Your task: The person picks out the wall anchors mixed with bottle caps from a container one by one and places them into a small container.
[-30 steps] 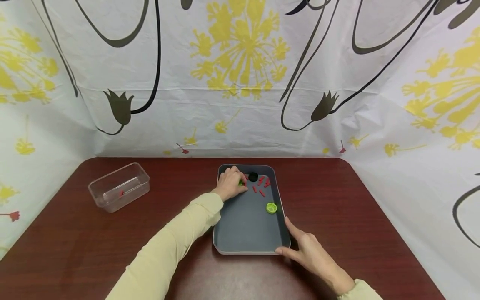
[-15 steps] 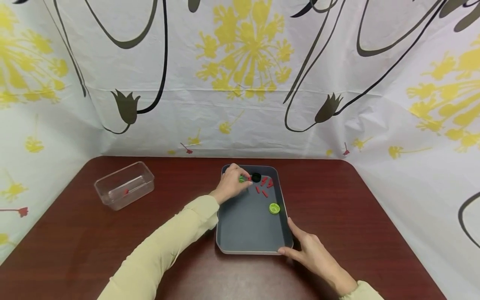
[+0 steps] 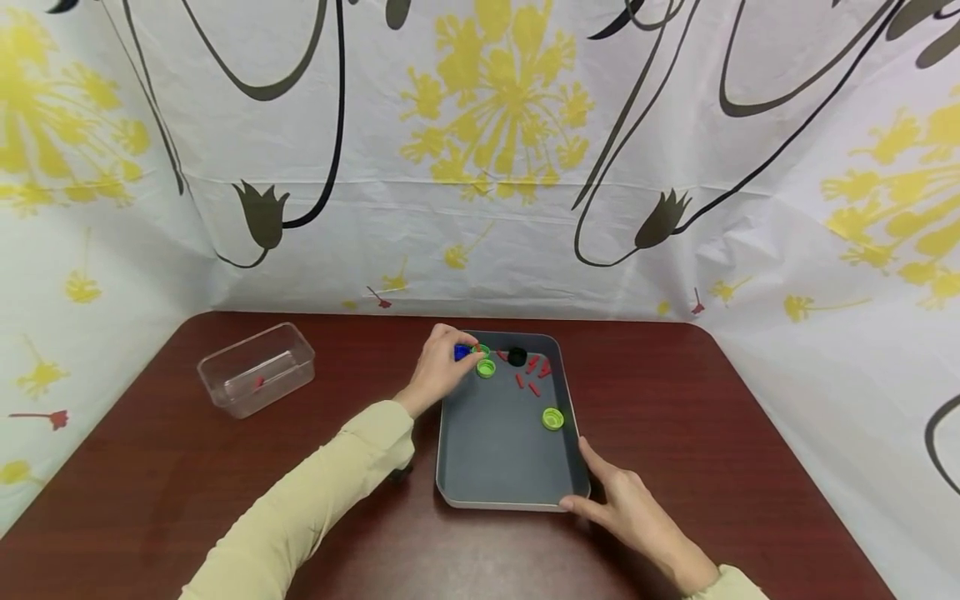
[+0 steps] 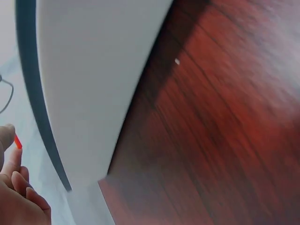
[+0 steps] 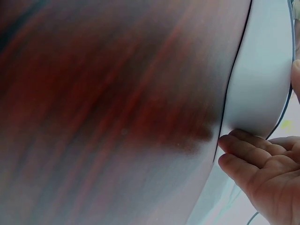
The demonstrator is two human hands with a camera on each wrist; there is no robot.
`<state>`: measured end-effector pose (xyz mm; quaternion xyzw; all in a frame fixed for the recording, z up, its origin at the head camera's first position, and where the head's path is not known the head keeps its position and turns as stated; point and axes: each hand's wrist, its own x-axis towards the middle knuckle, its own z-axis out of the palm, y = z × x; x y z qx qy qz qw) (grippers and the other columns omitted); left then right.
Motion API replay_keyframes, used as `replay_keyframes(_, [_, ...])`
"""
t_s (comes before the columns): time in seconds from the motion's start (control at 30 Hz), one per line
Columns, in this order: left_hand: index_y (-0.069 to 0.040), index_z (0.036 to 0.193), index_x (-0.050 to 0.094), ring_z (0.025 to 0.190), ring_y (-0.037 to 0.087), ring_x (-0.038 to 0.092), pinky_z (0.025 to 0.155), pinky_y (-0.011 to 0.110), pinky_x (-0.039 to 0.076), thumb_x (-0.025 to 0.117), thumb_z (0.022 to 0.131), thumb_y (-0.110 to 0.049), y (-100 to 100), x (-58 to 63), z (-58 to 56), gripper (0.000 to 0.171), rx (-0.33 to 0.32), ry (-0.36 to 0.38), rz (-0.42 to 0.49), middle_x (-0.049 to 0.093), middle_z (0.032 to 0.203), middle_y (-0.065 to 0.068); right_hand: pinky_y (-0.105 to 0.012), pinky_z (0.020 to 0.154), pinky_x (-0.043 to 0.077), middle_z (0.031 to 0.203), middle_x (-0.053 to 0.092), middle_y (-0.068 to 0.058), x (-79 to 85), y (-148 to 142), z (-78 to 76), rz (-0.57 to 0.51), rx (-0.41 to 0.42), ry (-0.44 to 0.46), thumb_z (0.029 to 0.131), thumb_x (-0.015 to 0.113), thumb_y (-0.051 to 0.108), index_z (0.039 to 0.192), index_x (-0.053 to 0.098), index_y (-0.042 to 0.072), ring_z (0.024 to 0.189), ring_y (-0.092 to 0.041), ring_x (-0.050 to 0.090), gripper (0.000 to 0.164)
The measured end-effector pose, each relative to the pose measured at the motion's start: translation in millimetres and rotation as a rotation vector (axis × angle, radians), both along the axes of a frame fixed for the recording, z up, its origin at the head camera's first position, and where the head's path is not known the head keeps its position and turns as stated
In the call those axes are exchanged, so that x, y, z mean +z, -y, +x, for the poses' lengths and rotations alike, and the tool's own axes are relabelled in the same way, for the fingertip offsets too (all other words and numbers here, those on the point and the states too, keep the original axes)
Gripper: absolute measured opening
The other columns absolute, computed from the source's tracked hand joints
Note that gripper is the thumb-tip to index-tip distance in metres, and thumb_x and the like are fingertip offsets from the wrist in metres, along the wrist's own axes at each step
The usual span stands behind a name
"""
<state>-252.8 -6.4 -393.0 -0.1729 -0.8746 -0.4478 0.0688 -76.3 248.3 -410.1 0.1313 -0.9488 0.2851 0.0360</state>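
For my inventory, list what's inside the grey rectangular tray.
Small red sticks, round green caps, a round black cap, a blue piece; the left hand hides the far left corner.

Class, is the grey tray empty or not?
Not empty: red sticks and green caps lie inside the grey tray.

Passable over the near left of the tray point(image 3: 480, 458).
Blocked far left by left hand point(image 3: 437, 364), far right by red sticks point(image 3: 534, 389), near right corner by right hand point(image 3: 627, 505).
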Motion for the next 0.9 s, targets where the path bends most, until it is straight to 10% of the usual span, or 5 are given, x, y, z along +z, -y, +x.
replay_keyframes(0.23, [-0.006,0.101,0.067,0.068,0.018,0.046,0.064,0.029,0.039,0.067,0.088,-0.022,31,-1.7,-5.8,0.021,0.113,-0.103,0.034,0.050,0.108,0.012,-0.040,0.086,0.051,0.135,0.050,-0.022,0.9,0,0.4,-0.011,-0.010,0.014,0.078,0.073,0.039,0.139,0.039,-0.007,0.115,-0.031,0.057,0.084])
replay_keyframes(0.9, [0.010,0.100,0.066,0.104,0.036,0.042,0.089,0.044,0.034,0.064,0.087,-0.012,173,4.4,-4.8,0.025,0.435,-0.182,-0.003,0.055,0.091,0.026,-0.041,0.084,0.051,0.132,0.052,-0.023,0.3,2,-0.2,0.009,-0.001,-0.032,0.077,0.075,0.037,0.137,0.041,-0.008,0.111,-0.032,0.059,0.083])
